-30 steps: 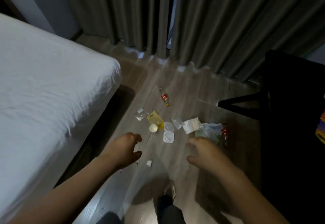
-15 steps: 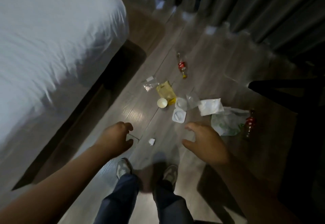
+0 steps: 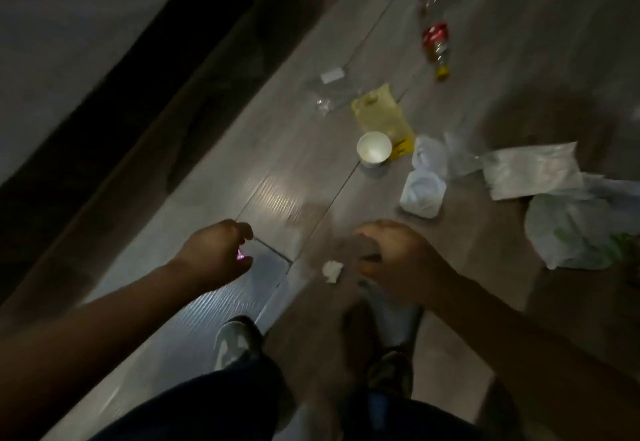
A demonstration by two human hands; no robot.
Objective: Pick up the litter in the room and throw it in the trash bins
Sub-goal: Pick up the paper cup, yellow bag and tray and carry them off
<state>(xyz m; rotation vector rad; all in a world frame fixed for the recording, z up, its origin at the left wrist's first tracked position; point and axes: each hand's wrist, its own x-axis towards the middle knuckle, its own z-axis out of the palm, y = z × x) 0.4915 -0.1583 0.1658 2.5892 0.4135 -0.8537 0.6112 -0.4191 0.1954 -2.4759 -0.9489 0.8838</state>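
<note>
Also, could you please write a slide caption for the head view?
Left hand and right hand hover near a crumpled white scrap on the wooden floor.

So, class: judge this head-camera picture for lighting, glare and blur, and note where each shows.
Head view: dim overall; a bright glare patch on the floor; motion blur smears the bottle and the left shoe; the paper cup reads fairly clearly; the upper left is near black.

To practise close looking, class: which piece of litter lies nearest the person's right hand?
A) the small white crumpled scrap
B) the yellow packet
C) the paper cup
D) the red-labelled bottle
A: the small white crumpled scrap lies on the floor right beside the right hand; the other three lie well beyond it.
</note>
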